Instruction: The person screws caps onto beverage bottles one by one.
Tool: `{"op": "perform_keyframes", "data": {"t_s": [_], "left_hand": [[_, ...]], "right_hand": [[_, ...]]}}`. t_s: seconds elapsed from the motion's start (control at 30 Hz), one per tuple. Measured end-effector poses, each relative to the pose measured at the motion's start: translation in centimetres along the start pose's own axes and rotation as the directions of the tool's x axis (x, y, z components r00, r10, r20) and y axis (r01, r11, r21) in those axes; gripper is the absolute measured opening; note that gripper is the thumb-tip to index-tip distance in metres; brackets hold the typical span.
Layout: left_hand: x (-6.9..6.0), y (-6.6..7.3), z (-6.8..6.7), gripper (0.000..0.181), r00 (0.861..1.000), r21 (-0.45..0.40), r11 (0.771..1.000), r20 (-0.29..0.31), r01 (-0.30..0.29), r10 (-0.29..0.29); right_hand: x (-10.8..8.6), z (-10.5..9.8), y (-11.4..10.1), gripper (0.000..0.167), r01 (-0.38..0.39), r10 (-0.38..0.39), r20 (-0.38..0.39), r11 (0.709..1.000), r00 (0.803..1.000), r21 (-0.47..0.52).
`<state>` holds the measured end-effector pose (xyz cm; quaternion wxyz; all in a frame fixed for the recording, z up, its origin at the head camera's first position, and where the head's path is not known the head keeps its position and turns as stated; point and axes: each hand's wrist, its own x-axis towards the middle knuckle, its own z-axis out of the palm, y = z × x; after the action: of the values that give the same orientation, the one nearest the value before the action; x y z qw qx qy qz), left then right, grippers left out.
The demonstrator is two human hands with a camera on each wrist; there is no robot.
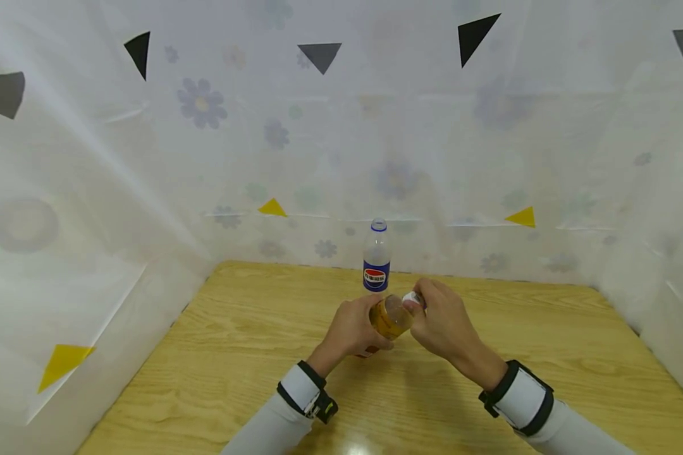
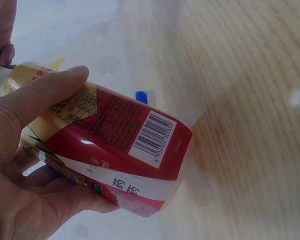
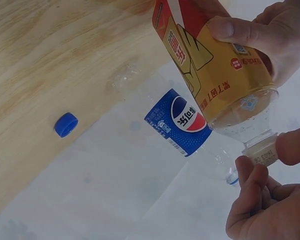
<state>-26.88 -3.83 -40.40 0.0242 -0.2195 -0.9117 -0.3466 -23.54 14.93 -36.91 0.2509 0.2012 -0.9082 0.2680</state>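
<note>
A drink bottle (image 2: 115, 135) with a red and gold label is held tilted above the table, its neck toward the right hand. My left hand (image 1: 350, 325) grips it around the body, the thumb (image 2: 50, 95) lying along the label. At the neck, the right hand (image 1: 444, 319) pinches a white cap (image 3: 264, 152) between thumb and fingers. The right wrist view shows the cap at the bottle's mouth; whether it is loose I cannot tell. Just behind stands a clear bottle (image 1: 377, 268) with a blue cola label, upright and without a cap.
A blue bottle cap (image 3: 66, 125) lies on the wooden table (image 1: 250, 354) near the cola bottle; the hands hide it in the head view. White sheeting (image 1: 341, 158) with flower prints and coloured triangles rises along the table's back and sides.
</note>
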Motion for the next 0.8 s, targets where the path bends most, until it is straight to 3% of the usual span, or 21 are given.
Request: {"op": "perform_keyframes", "data": {"t_s": [0.2, 0.43, 0.8], "left_hand": [[-0.03, -0.03, 0.15, 0.069, 1.0, 0.023, 1.0, 0.004, -0.005, 0.005], [-0.11, -0.04, 0.2, 0.072, 1.0, 0.024, 1.0, -0.002, 0.0, 0.0], [-0.07, -0.03, 0.1, 0.074, 1.0, 0.037, 0.999, -0.009, -0.008, 0.008]], "right_hand": [[-0.27, 0.28, 0.43, 0.021, 0.038, -0.037, -0.049, 0.999, 0.998, 0.027], [-0.24, 0.61, 0.68, 0.027, 0.065, -0.064, -0.087, 0.998, 0.994, 0.011], [0.2, 0.91, 0.58, 0.036, 0.073, -0.082, -0.128, 0.994, 0.988, -0.078]]}}
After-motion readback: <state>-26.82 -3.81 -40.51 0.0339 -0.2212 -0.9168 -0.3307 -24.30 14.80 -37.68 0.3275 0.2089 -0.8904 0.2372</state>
